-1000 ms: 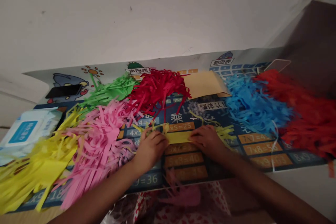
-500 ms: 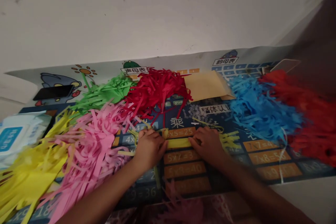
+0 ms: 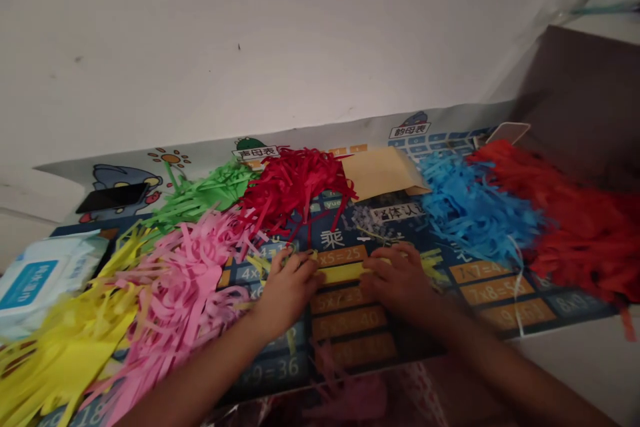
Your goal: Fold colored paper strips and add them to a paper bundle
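A yellow fringed paper strip (image 3: 342,273) lies across the middle of the printed mat, its cut ends poking out beyond both hands. My left hand (image 3: 291,283) has its fingers curled over the strip's left part. On the right part, the fingers of my right hand (image 3: 397,280) are closed in the same way. Only a flat band of the strip shows between the hands; the rest is under the fingers. A pink fringed paper bundle (image 3: 185,287) spreads just left of my left hand. A red fringed bundle (image 3: 300,183) sits behind the hands.
Green (image 3: 215,187), yellow (image 3: 70,347), blue (image 3: 470,207) and orange-red (image 3: 580,233) fringed bundles lie around. A tan envelope (image 3: 383,173) rests at the back. At left are a wipes pack (image 3: 45,280) and a dark phone (image 3: 114,197). A white string (image 3: 520,287) hangs at right.
The camera view has shifted, bringing more of the right side into sight. Both hands stay closed on the yellow strip, with the fingers slightly moved.
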### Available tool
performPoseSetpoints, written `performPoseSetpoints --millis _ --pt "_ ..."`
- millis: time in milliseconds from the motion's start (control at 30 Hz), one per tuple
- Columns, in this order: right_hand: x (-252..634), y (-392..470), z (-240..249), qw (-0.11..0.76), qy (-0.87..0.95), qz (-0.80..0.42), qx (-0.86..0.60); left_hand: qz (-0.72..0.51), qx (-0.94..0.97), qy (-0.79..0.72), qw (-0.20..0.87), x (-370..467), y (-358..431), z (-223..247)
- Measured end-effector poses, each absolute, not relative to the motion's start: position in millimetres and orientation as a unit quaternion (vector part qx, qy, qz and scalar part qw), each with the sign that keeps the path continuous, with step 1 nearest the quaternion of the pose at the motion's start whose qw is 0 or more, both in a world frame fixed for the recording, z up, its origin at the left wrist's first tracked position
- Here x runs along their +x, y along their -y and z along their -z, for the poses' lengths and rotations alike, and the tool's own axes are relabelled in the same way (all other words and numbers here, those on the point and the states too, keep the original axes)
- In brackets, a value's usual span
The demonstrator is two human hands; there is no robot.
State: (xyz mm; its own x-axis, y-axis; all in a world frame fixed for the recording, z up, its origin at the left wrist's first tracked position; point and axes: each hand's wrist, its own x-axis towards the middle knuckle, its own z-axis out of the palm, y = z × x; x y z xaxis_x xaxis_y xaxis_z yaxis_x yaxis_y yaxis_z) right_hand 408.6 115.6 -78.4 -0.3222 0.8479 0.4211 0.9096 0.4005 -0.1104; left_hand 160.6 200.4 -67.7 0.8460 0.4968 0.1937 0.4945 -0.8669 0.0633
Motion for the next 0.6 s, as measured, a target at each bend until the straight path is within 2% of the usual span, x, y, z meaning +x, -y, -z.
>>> performPoseSetpoints --millis 100,167,300,433,533,600 --pt "410 -112 81 0.165 0.859 0.100 -0.475 -0.080 0.966 -0.244 -0.020 166 -193 62" --pt "410 -116 85 0.163 0.862 0.104 -0.468 -0.071 0.965 -0.248 -0.035 172 -189 59" --pt "410 -128 85 0.176 0.841 0.058 -0.508 -0.081 0.961 -0.261 -0.046 179 -188 56" --pt "411 -131 68 0.107 0.874 0.015 -0.474 -0.092 0.964 -0.248 -0.037 178 -195 59" --pt "405 -135 60 0.064 0.888 0.042 -0.453 -0.099 0.966 -0.239 -0.023 178 -201 62" --pt "398 -139 62 0.071 0.888 0.069 -0.450 -0.111 0.964 -0.242 -0.012 179 -203 64"
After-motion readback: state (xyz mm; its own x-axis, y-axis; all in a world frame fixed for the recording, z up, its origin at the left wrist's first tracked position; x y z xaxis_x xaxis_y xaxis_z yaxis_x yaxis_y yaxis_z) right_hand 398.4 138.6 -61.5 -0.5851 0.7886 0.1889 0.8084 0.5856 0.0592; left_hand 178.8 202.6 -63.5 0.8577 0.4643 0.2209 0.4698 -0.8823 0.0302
